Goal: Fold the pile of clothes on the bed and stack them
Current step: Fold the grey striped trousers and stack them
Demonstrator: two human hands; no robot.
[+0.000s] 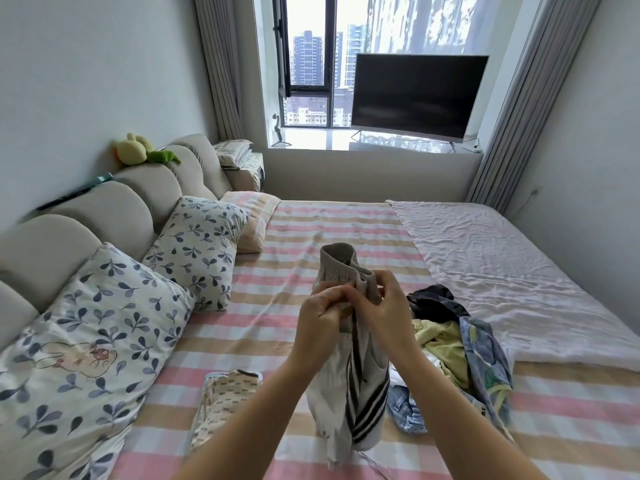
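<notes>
I hold a pair of light grey shorts (pixel 349 386) with dark side stripes up over the bed, its ribbed waistband at the top. My left hand (pixel 320 313) and my right hand (pixel 382 306) both pinch the waistband, close together. The legs hang down to the striped bedsheet (pixel 277 306). A loose pile of clothes (pixel 457 344) lies to the right of the shorts: dark, yellow and blue pieces. A folded patterned garment (pixel 221 400) lies to the lower left of the shorts.
Leaf-print pillows (pixel 194 244) line the padded headboard (pixel 114 209) on the left. A pale pink blanket (pixel 502 271) covers the bed's right side. A television (pixel 415 95) stands on the window ledge beyond the bed.
</notes>
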